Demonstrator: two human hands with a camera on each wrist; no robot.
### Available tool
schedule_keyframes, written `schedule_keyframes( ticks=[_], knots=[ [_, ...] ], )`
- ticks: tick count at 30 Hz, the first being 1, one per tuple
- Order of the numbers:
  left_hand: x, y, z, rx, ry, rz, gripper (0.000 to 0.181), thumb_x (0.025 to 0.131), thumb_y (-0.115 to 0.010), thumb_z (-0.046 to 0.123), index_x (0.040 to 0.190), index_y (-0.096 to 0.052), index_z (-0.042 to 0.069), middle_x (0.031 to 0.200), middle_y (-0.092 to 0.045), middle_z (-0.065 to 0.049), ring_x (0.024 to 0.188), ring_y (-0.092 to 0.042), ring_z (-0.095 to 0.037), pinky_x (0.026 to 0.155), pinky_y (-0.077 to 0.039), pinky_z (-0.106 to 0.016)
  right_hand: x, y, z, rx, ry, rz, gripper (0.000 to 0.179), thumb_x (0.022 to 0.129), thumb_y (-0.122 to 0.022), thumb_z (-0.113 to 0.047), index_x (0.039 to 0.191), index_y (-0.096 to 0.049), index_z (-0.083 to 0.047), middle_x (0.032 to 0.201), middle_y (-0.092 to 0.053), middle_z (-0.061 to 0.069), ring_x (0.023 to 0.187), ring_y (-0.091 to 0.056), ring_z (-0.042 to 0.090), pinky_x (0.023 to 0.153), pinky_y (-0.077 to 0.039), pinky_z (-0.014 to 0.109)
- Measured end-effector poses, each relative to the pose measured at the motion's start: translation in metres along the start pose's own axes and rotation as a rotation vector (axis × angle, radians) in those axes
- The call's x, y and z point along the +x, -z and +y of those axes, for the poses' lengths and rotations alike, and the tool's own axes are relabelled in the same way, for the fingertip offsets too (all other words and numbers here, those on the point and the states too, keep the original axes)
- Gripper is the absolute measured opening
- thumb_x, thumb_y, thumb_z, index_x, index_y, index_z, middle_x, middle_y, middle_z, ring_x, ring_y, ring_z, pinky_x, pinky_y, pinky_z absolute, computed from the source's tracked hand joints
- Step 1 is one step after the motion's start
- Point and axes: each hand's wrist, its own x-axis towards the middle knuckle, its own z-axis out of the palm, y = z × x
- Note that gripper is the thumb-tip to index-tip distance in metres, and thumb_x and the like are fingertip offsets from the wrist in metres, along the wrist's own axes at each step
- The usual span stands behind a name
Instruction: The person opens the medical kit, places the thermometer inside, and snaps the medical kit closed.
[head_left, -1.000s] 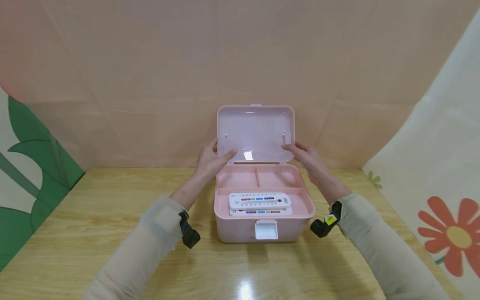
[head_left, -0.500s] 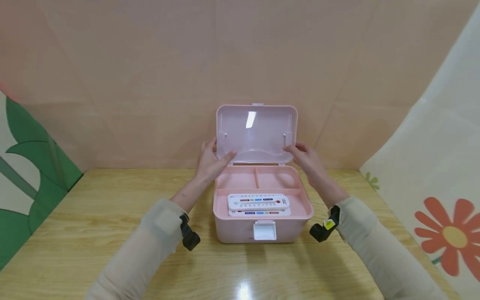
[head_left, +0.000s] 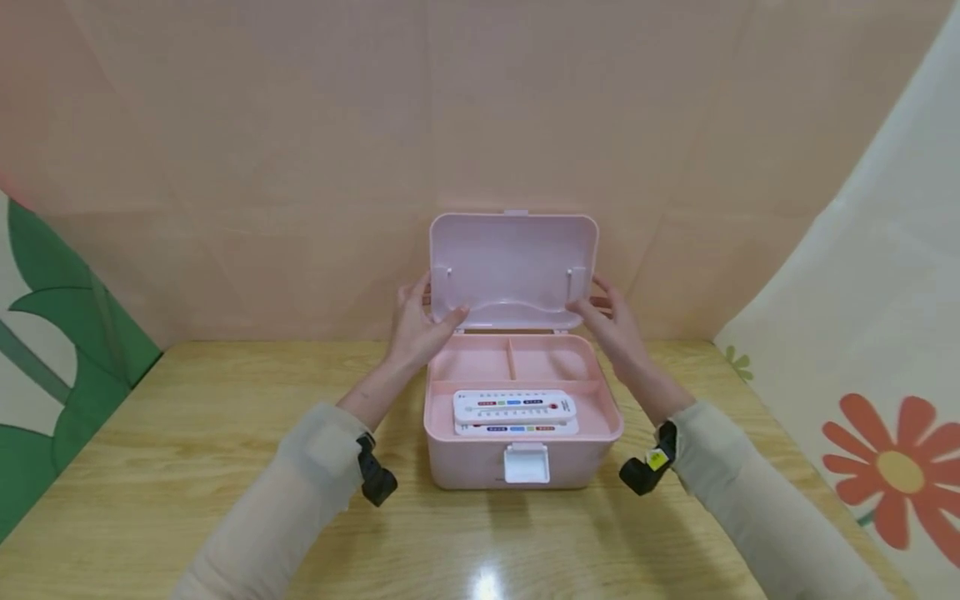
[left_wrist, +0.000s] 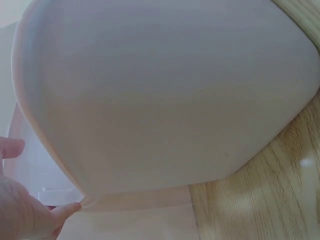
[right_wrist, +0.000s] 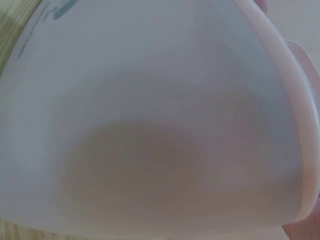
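Observation:
A pink plastic storage box (head_left: 465,465) stands on the table with its lid (head_left: 517,258) raised at the back. My left hand (head_left: 417,327) holds the lid's lower left side, thumb over the inner face and fingers behind the edge. On the opposite side my right hand (head_left: 617,329) grips the lid the same way, its fingers partly hidden behind it. Two white thermometers (head_left: 514,407) lie overlapping in the front compartment, below two smaller back compartments. A white latch (head_left: 527,463) hangs at the box front. The box wall (left_wrist: 165,100) fills much of the left wrist view.
The box rests on a light wooden table (head_left: 247,450). A plain peach backdrop (head_left: 300,167) rises close behind the lid. Sheets with a green leaf print (head_left: 52,367) and a red flower print (head_left: 900,471) border the left and right.
The lid has tilted slightly, its inside glare shifting upward and then vanishing. My hands keep their places on it, with the right fingers more spread. The view has shifted a little.

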Motion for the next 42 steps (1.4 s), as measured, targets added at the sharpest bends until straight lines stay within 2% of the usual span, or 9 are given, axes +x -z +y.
schedule_keyframes(
  ticks=[3,10,18,24,28,32,37,39,42],
  knots=[
    [-0.002,-0.001,-0.001,0.017,-0.024,0.006,0.081,0.078,-0.075,0.014,0.147,-0.033,0.005,0.132,-0.038,-0.02,0.121,-0.044,-0.033,0.105,-0.04,-0.047,-0.002,0.001,0.002,0.057,0.0,0.001,0.071,0.09,-0.055,-0.022,0.153,-0.021,-0.014,0.141,-0.037,0.027,0.126,-0.038,0.038,0.108,-0.032,0.05],
    [-0.008,-0.003,-0.007,0.026,-0.086,0.009,0.085,0.077,-0.076,0.015,0.147,-0.029,0.003,0.134,-0.037,-0.02,0.123,-0.043,-0.034,0.107,-0.038,-0.046,-0.007,-0.001,0.003,0.092,0.014,0.02,0.067,0.091,-0.053,-0.017,0.151,-0.024,-0.012,0.14,-0.037,0.027,0.125,-0.04,0.038,0.108,-0.032,0.047],
    [-0.01,-0.001,-0.006,0.044,-0.114,0.0,0.086,0.077,-0.076,0.016,0.147,-0.027,0.002,0.135,-0.036,-0.02,0.123,-0.042,-0.033,0.106,-0.038,-0.047,-0.011,-0.001,0.002,0.154,0.011,0.038,0.062,0.092,-0.053,-0.015,0.148,-0.027,-0.009,0.141,-0.038,0.027,0.127,-0.039,0.037,0.111,-0.031,0.048],
    [-0.015,0.002,-0.001,0.056,-0.119,0.025,0.078,0.082,-0.074,0.027,0.142,-0.032,-0.001,0.133,-0.04,-0.021,0.122,-0.045,-0.034,0.106,-0.037,-0.048,-0.012,-0.002,-0.001,0.228,-0.001,0.067,0.054,0.095,-0.048,-0.018,0.144,-0.032,-0.003,0.135,-0.044,0.022,0.123,-0.044,0.027,0.113,-0.033,0.042],
    [-0.017,0.003,0.004,0.009,-0.091,0.044,0.066,0.088,-0.066,0.035,0.136,-0.038,0.0,0.131,-0.044,-0.019,0.121,-0.047,-0.032,0.106,-0.038,-0.047,-0.012,-0.002,-0.004,0.306,-0.001,0.089,0.039,0.097,-0.048,-0.024,0.131,-0.044,-0.005,0.131,-0.046,0.015,0.128,-0.043,0.028,0.114,-0.032,0.041],
    [-0.019,0.007,0.009,-0.047,-0.053,0.04,0.059,0.092,-0.056,0.043,0.131,-0.042,0.001,0.128,-0.048,-0.017,0.12,-0.049,-0.03,0.105,-0.038,-0.046,-0.013,-0.001,-0.008,0.366,0.0,0.1,0.025,0.098,-0.046,-0.03,0.114,-0.048,-0.011,0.133,-0.045,0.019,0.13,-0.043,0.031,0.114,-0.032,0.039],
    [-0.021,0.013,0.018,-0.091,0.04,0.031,0.059,0.094,-0.047,0.053,0.124,-0.046,0.002,0.123,-0.053,-0.017,0.112,-0.051,-0.028,0.1,-0.041,-0.044,-0.017,0.004,-0.011,0.352,0.003,0.075,0.056,0.1,-0.042,-0.037,0.138,-0.04,0.003,0.141,-0.042,0.028,0.129,-0.043,0.032,0.114,-0.032,0.039],
    [-0.022,0.016,0.022,-0.096,0.076,0.028,0.061,0.093,-0.044,0.057,0.12,-0.048,0.002,0.12,-0.054,-0.018,0.11,-0.05,-0.028,0.099,-0.04,-0.045,-0.019,0.006,-0.012,0.333,0.01,0.065,0.063,0.1,-0.041,-0.04,0.142,-0.036,0.007,0.142,-0.042,0.029,0.129,-0.044,0.032,0.114,-0.033,0.04],
    [-0.023,0.018,0.027,-0.09,0.111,0.017,0.064,0.092,-0.041,0.061,0.118,-0.049,0.004,0.121,-0.054,-0.018,0.109,-0.049,-0.027,0.099,-0.039,-0.045,-0.02,0.007,-0.012,0.313,0.018,0.064,0.066,0.1,-0.04,-0.044,0.14,-0.038,0.008,0.141,-0.044,0.029,0.129,-0.046,0.034,0.112,-0.036,0.038]
  ],
)
